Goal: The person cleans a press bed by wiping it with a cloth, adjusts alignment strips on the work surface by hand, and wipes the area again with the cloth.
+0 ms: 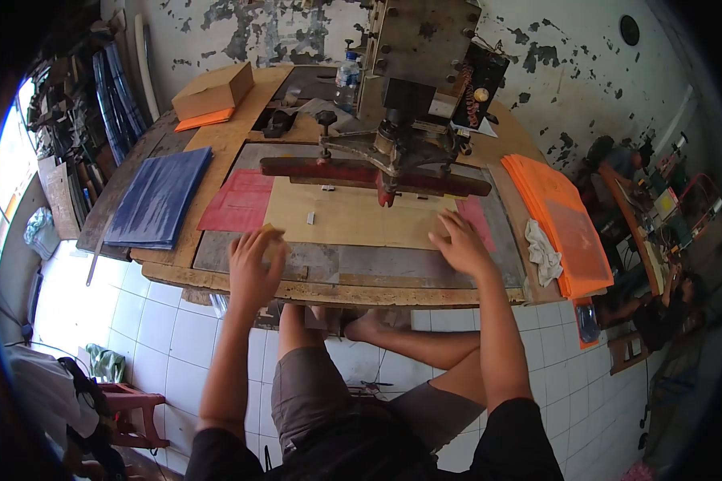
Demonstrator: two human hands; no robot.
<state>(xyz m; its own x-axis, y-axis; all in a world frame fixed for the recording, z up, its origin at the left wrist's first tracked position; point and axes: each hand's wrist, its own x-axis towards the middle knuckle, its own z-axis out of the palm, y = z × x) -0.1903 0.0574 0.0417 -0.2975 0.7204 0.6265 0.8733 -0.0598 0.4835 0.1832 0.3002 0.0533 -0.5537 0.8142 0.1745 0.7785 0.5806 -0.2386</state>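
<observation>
A tan sheet lies over a red sheet on the grey metal plate of a press. Small metal pieces sit on the tan sheet, one a little clip-like block at its left. My left hand hovers by the sheet's front left corner, fingers curved and apart. A yellowish bit shows at its fingertips; whether it touches them I cannot tell. Near the right edge, my right hand has its fingers spread. Above the sheet hangs the red press bar, fixed under the press head.
Blue plastic sheets lie at the left, orange plastic packs and a white rag at the right. Behind stand a cardboard box and a water bottle. Another person sits at the far right.
</observation>
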